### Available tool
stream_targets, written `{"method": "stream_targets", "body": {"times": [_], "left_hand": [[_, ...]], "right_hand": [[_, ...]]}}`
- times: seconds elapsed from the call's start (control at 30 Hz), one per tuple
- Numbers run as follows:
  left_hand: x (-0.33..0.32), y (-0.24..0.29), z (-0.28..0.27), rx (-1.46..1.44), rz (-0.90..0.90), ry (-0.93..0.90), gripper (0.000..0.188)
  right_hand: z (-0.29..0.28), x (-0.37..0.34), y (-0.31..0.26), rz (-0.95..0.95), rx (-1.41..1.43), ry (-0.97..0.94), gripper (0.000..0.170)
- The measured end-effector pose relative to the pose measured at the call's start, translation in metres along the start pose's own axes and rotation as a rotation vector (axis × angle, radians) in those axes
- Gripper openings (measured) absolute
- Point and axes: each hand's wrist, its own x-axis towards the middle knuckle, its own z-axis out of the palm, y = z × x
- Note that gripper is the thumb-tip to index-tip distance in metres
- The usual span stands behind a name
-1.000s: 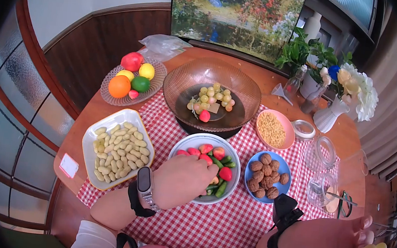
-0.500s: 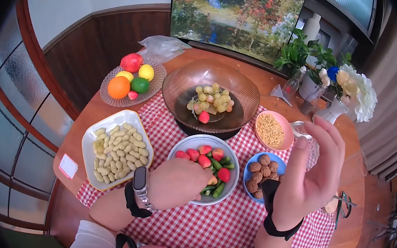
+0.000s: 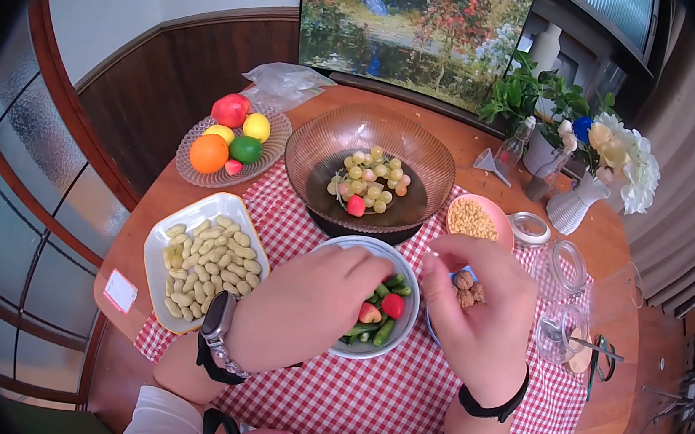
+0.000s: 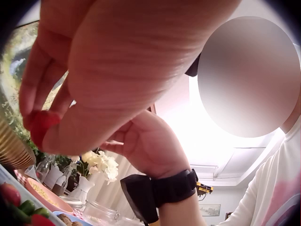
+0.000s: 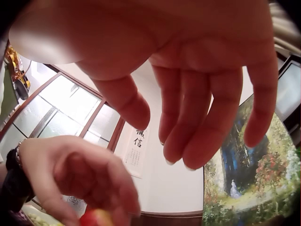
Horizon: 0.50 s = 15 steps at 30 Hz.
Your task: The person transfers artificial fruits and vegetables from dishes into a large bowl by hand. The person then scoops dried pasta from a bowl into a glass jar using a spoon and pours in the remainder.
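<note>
My left hand (image 3: pixel 305 301) is over the near edge of the white bowl (image 3: pixel 409 325), covering its left part. Between its thumb and fingers it pinches a small red fruit (image 4: pixel 43 128), which shows a yellowish patch in the right wrist view. Green finger-shaped vegetables (image 3: pixel 384 331) and red fruits (image 3: pixel 391 306) lie in the bowl. To the right, my right hand (image 3: pixel 486 312) is raised in front of the walnuts (image 3: pixel 467 291), partly hiding their blue plate. Its fingers (image 5: pixel 197 141) bend loosely, with nothing between them and the thumb.
Behind the hands stands a brown glass bowl (image 3: pixel 298 165) with grapes (image 3: pixel 373 177) and a red fruit. A dish of peanuts (image 3: pixel 211 266) and a fruit plate (image 3: pixel 187 158) lie left. Glass jars (image 3: pixel 558 328), a pink bowl (image 3: pixel 505 229) and a flower vase (image 3: pixel 573 207) stand right.
My right hand came from the far right, where it held pale yellow ovals, in towards the bowl without them. My left hand rose from among the red fruits. More grapes show in the glass bowl.
</note>
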Motion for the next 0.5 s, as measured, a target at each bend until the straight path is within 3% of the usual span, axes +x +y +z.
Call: {"method": "stream_targets", "body": {"times": [0.07, 0.17, 0.33, 0.5], "left_hand": [[0.001, 0.004, -0.007, -0.137, -0.013, 0.194, 0.045], [0.0, 0.009, -0.01, -0.217, -0.012, 0.316, 0.045], [-0.002, 0.014, -0.015, -0.265, 0.017, 0.327, 0.047], [-0.001, 0.019, -0.012, -0.302, -0.005, 0.404, 0.045]], "right_hand": [[0.001, -0.001, -0.001, -0.003, -0.006, -0.07, 0.017], [0.004, -0.001, -0.004, 0.036, 0.06, -0.151, 0.022], [0.0, 0.001, -0.009, 0.108, 0.2, -0.31, 0.035], [0.001, -0.002, -0.009, 0.089, 0.26, -0.297, 0.034]]}}
